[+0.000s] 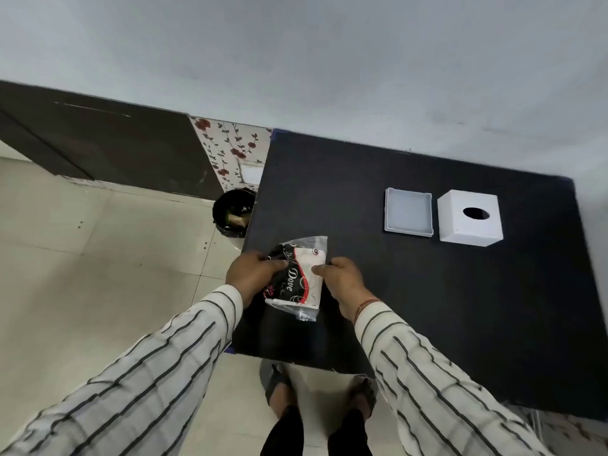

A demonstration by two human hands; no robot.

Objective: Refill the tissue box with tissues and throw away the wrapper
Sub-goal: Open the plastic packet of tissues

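A tissue pack (301, 278) in a black, white and red plastic wrapper is held over the near left part of the black table (411, 291). My left hand (251, 274) grips its left side and my right hand (342, 281) pinches its right edge. Far right on the table stands the white tissue box cover (470, 222) with a round hole on top. Its shallow white base tray (408, 213) lies open just left of it, with nothing inside.
A black waste bin (232, 209) with some rubbish in it stands on the tiled floor at the table's far left corner. A dark cabinet (108, 143) and a flowered panel (233, 149) are behind it. My feet (279, 386) are at the table's near edge.
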